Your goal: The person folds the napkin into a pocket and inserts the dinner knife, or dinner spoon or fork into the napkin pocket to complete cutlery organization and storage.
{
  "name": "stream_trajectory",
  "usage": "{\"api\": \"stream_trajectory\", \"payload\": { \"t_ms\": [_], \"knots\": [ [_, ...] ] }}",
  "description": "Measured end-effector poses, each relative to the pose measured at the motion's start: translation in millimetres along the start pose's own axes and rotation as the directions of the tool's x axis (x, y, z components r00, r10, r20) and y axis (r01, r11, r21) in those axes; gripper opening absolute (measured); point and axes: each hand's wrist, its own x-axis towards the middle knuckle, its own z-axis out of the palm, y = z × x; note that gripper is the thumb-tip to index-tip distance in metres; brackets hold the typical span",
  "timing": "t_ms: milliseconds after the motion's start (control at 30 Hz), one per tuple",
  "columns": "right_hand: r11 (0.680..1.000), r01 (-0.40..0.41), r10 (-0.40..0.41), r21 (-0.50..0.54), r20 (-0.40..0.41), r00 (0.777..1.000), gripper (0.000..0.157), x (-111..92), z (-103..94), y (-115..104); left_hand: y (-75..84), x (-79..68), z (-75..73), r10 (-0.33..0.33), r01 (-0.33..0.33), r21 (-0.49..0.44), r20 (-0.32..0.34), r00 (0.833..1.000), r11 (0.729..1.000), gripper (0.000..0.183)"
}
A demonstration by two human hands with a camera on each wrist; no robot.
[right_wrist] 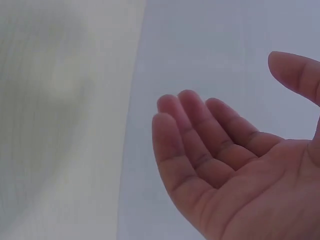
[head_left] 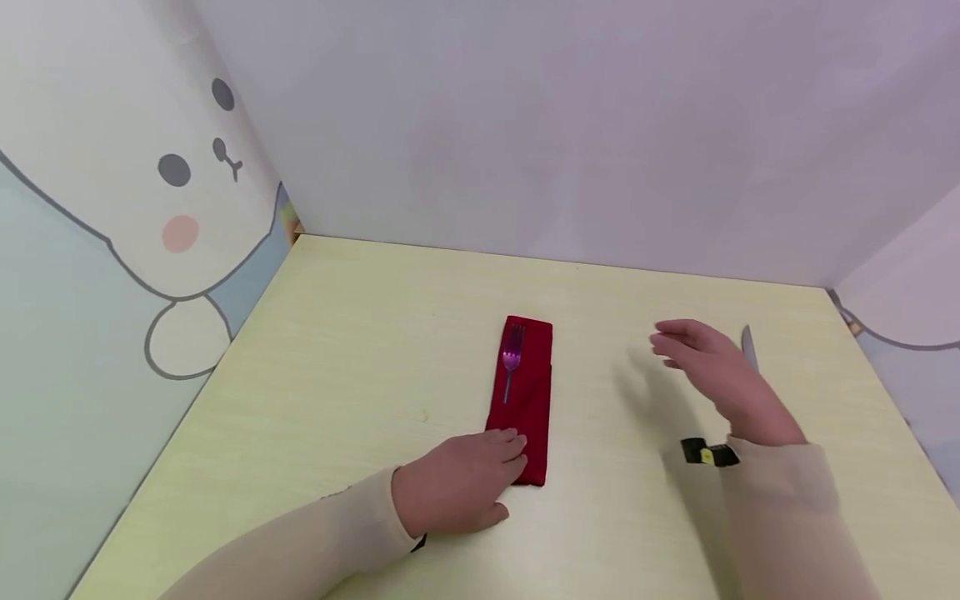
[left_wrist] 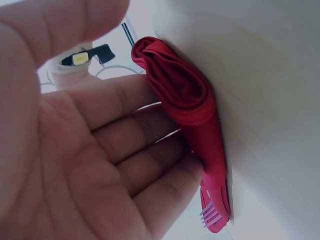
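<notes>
A folded red cloth napkin (head_left: 531, 400) lies lengthwise on the table, with a metal fork (head_left: 512, 358) on its far half, tines pointing away. My left hand (head_left: 461, 483) rests its outstretched fingers on the napkin's near end, thumb apart and touching no fork. In the left wrist view, the rolled layers of the napkin (left_wrist: 200, 125) show beyond the fingers, and the fork tines (left_wrist: 211, 216) peek out at its far end. Raised above the table, my right hand (head_left: 720, 375) holds nothing, its fingers loosely bent. Partly hidden behind it lies a table knife (head_left: 750, 348).
The pale wooden table (head_left: 360, 333) ends at a plain light wall (head_left: 525, 125) at the back. On the left stands a panel with a cartoon bear (head_left: 135, 208); another panel (head_left: 915, 283) borders the right side. A dark strap (head_left: 708, 452) circles the right wrist.
</notes>
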Motion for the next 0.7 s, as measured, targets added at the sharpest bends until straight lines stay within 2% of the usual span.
{"api": "stream_trajectory", "payload": {
  "t_ms": [200,333,433,700],
  "knots": [
    [0.989,-0.083,0.072,-0.122,-0.096,0.993,0.085,-15,-39.4,29,-2.0,-0.6,-1.2,-0.013,0.013,-0.005,0.005,1.000,1.000,0.059],
    [0.964,-0.178,0.152,-0.196,-0.142,0.978,0.093,-22,-64.7,50,-3.3,1.6,-1.1,-0.009,0.009,-0.004,-0.001,1.000,1.000,0.059],
    [0.939,-0.238,0.213,-0.250,-0.122,0.969,0.097,-23,-79.1,66,-3.8,2.9,-0.9,-0.008,0.008,-0.001,0.002,1.000,1.000,0.059],
    [0.866,-0.288,0.292,-0.409,-0.055,0.955,0.096,-12,-93.1,97,-1.1,7.1,0.2,-0.034,0.035,-0.033,0.049,0.998,0.999,0.064]
  ]
}}
